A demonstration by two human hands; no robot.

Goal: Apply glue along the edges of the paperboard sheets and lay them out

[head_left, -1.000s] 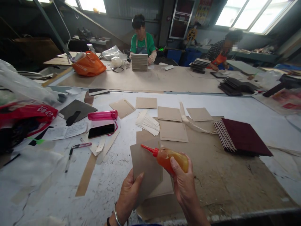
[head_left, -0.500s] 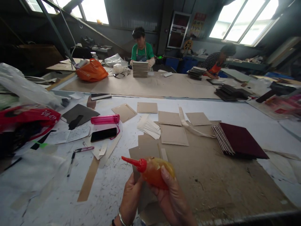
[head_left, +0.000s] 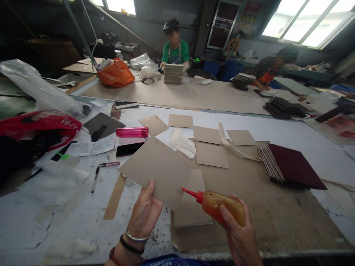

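My left hand (head_left: pixel 144 213) grips the near edge of a grey-brown cardboard sheet (head_left: pixel 158 168), held up flat and tilted over the table. My right hand (head_left: pixel 238 232) is wrapped round an orange glue bottle (head_left: pixel 222 207) with a red nozzle that points left toward the sheet. Under the bottle lies a small stack of cardboard pieces (head_left: pixel 191 207) on a large brown work board (head_left: pixel 263 207). Bracelets show on my left wrist.
Several cardboard squares (head_left: pixel 210 153), white strips (head_left: pixel 183 144) and a stack of dark red covers (head_left: pixel 291 166) lie ahead. At left lie a pink bottle (head_left: pixel 132 132), a phone (head_left: pixel 129 149), pens and a red bag (head_left: pixel 39 125). Two other people work at the far table (head_left: pixel 194 96).
My left hand has lifted the cardboard sheet up and out to the left, laying it flatter. My right hand has moved the glue bottle to the right, off the sheet.
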